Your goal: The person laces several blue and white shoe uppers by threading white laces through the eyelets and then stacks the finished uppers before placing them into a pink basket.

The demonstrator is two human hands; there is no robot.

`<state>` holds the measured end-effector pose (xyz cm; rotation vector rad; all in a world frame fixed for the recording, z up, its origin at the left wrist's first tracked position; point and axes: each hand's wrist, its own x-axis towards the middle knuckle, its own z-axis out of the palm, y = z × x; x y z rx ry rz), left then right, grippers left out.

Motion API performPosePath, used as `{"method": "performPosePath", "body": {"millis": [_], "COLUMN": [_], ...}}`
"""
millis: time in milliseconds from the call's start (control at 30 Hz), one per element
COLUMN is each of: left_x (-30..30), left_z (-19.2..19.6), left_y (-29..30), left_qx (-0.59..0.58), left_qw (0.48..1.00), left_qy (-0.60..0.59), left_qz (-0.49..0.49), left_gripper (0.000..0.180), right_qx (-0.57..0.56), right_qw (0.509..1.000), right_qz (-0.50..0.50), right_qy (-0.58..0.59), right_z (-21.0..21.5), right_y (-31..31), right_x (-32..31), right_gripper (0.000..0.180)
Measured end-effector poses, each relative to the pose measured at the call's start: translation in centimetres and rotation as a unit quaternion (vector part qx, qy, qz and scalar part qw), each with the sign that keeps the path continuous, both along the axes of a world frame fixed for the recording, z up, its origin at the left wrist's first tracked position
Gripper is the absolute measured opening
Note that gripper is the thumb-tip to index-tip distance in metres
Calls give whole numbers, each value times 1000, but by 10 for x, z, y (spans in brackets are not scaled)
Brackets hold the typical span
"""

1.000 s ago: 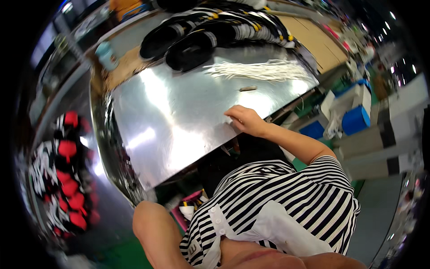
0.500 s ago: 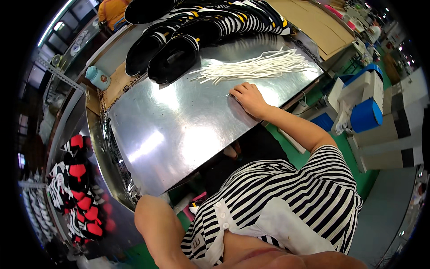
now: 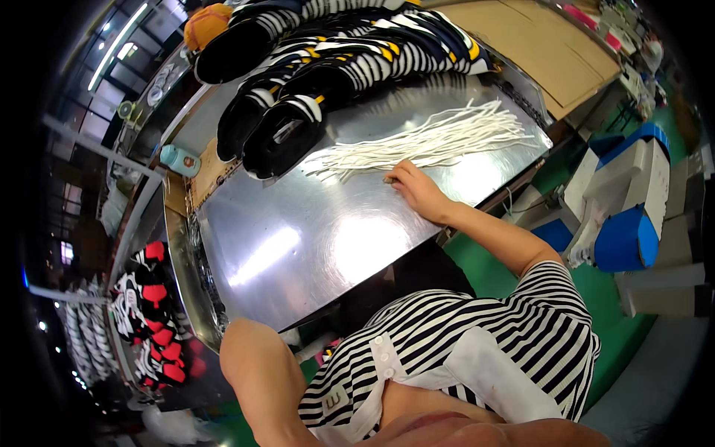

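My right hand (image 3: 421, 192) is just above or on the shiny metal tabletop (image 3: 298, 216), beside the near edge of a bundle of white laces (image 3: 439, 138). Its fingers are curled together, with a tiny dark speck at the fingertips that is too small to name. The laces lie loosely spread across the table. Beyond them are rows of nested shoe uppers (image 3: 287, 138), black with white stripes and yellow tabs, their dark openings facing left. My left arm (image 3: 261, 372) bends at the lower left; its hand is hidden from sight.
A light blue bottle (image 3: 180, 160) stands by the table's left side. Cardboard (image 3: 547, 52) lies at the back right. A machine with blue covers (image 3: 627, 237) is to the right. Red, black and white shoe pieces (image 3: 155, 328) are stacked at the left. An orange item (image 3: 208, 27) shows at the back.
The whole view has tilted and shifted, so table and shoe uppers sit lower. My right hand is now closer to the laces, its fingers still curled.
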<state>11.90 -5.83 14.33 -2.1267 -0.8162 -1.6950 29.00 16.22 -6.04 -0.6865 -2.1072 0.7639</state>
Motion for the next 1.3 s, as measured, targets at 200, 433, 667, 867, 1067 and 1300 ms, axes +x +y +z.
{"method": "performPosePath", "body": {"millis": [200,433,667,867,1067,1300], "left_x": [34,44,-6,-133,-171,-119], "left_z": [11,21,-30,-173,-207,-182], "left_y": [48,75,149,285,371,307], "left_qx": [-21,-30,-123,-478,-521,-330], "left_qw": [998,998,982,819,821,873], "left_qy": [36,54,-96,-213,-88,-259], "left_qz": [-37,-34,106,236,217,248], "left_gripper": [29,29,30,57,58,38], "right_qx": [-104,-178,-285,-334,-374,-208], "right_qw": [990,978,935,914,904,977], "right_qz": [-33,-40,-81,-35,9,-52], "right_qy": [95,105,195,228,208,-4], "right_z": [-14,-5,-9,0,8,21], "right_y": [14,20,30,41,42,62], "right_x": [47,69,89,76,32,-6], "right_gripper": [22,22,20,17,19,9]}}
